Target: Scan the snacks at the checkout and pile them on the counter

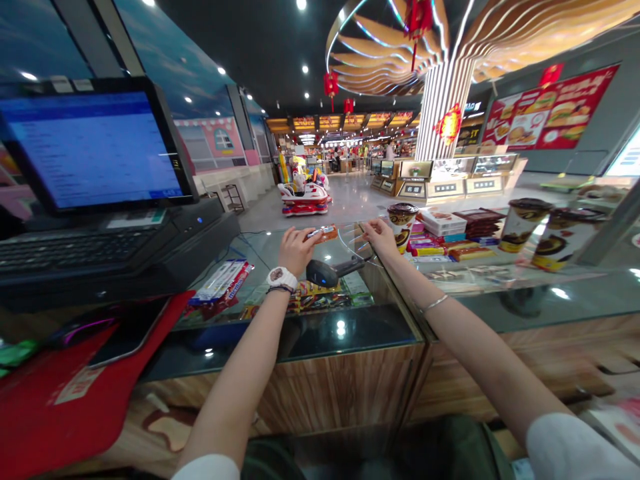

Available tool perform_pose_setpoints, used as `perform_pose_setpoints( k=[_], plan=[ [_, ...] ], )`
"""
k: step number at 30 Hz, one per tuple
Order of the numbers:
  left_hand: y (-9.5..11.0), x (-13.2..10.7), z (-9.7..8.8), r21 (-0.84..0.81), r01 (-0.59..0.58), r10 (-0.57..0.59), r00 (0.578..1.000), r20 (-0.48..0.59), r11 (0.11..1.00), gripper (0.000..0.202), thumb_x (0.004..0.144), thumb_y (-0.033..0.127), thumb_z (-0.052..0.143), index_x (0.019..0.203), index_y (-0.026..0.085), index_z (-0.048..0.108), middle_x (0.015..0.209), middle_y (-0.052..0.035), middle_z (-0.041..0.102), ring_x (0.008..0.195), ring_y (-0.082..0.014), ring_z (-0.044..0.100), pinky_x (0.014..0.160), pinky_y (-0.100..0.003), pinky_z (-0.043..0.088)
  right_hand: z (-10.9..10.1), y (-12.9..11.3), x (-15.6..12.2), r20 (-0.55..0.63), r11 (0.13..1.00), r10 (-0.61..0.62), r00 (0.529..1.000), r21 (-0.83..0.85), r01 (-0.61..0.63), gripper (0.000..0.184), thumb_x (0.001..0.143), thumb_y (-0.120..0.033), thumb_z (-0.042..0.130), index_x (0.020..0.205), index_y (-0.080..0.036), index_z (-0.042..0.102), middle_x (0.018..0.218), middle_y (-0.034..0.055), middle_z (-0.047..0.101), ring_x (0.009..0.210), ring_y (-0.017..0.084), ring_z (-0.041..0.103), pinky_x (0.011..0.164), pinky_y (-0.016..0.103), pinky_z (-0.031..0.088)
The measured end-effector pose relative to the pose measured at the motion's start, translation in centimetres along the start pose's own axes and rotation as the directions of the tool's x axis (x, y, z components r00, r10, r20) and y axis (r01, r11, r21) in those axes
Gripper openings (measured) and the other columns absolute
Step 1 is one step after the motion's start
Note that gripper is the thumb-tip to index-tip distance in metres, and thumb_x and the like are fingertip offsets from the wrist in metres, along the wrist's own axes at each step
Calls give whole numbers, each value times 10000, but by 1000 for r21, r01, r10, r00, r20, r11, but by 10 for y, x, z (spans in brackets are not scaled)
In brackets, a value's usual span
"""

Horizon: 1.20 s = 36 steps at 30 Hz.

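Note:
My left hand (295,248), with a white watch on its wrist, is closed on a small orange snack packet (323,233) above the far side of the glass counter (350,327). My right hand (377,237) reaches out beside a brown drink cup (401,223), its fingers curled near the cup's base; whether they hold anything is hidden. A black handheld barcode scanner (327,272) lies on the glass between my two forearms.
A till screen (95,143) and keyboard (75,250) stand at the left, with a red mat (55,393) and a phone (127,337) in front. Snack bars (450,250) and more cups (525,223) line the counter at right. Candy packs (223,280) lie at left.

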<state>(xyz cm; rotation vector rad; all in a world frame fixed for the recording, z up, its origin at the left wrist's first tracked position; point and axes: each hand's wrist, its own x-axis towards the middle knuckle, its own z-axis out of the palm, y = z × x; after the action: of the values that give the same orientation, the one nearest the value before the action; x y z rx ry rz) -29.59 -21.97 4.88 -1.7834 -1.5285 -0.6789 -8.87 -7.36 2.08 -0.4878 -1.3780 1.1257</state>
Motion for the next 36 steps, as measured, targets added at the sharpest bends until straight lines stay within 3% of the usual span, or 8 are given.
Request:
perform_pose_setpoints(
  k=[5, 10, 16, 25, 31, 36],
  plan=[
    [-6, -1, -3, -19, -39, 39, 999, 20, 999, 446, 877, 109, 522, 1252, 306, 662, 1270, -53, 698, 1137, -226, 649, 1188, -563, 326, 7, 2, -6, 96, 986, 159, 982, 39, -164, 410, 663, -530, 791, 878, -223, 622, 802, -21, 674, 709, 124, 644, 627, 260, 556],
    [8, 1, -1, -34, -130, 132, 990, 49, 991, 481, 882, 90, 526, 1295, 311, 637, 1295, -52, 685, 1180, -220, 634, 1201, -551, 316, 21, 2, -19, 210, 984, 166, 964, 31, -176, 484, 633, -594, 786, 913, -216, 675, 886, 17, 716, 771, 140, 657, 695, 282, 553],
    [15, 2, 1, 2, -165, 165, 985, 57, 986, 487, 910, 114, 534, 1308, 377, 629, 1272, -42, 682, 1126, -209, 638, 1178, -512, 354, 23, -3, -23, 167, 986, 141, 976, 66, -154, 501, 574, -643, 787, 762, -206, 629, 703, -17, 653, 645, 130, 587, 624, 267, 501],
    [19, 4, 1, 43, -173, 170, 983, 68, 984, 470, 885, 136, 579, 1273, 392, 653, 1188, -25, 688, 986, -198, 627, 1104, -463, 413, 26, 2, -21, 122, 996, -26, 992, -81, 36, 456, 689, -657, 693, 748, -226, 553, 667, -35, 564, 649, 148, 539, 666, 291, 461],
    [16, 2, 0, 83, -164, 158, 984, 77, 983, 497, 894, 112, 542, 1291, 395, 643, 1180, -33, 693, 956, -201, 609, 1087, -470, 419, 27, -2, -22, 175, 997, 76, 982, 19, -80, 485, 652, -646, 729, 776, -225, 522, 628, -54, 568, 605, 121, 539, 635, 273, 476],
    [14, 0, 0, 77, -183, 178, 982, 67, 980, 484, 924, 119, 512, 1308, 390, 629, 1257, -19, 675, 1036, -200, 600, 1142, -485, 373, 28, -10, -25, 104, 983, 134, 986, 111, -145, 510, 596, -609, 781, 849, -222, 565, 719, -71, 570, 574, 80, 519, 578, 241, 487]
  ],
)
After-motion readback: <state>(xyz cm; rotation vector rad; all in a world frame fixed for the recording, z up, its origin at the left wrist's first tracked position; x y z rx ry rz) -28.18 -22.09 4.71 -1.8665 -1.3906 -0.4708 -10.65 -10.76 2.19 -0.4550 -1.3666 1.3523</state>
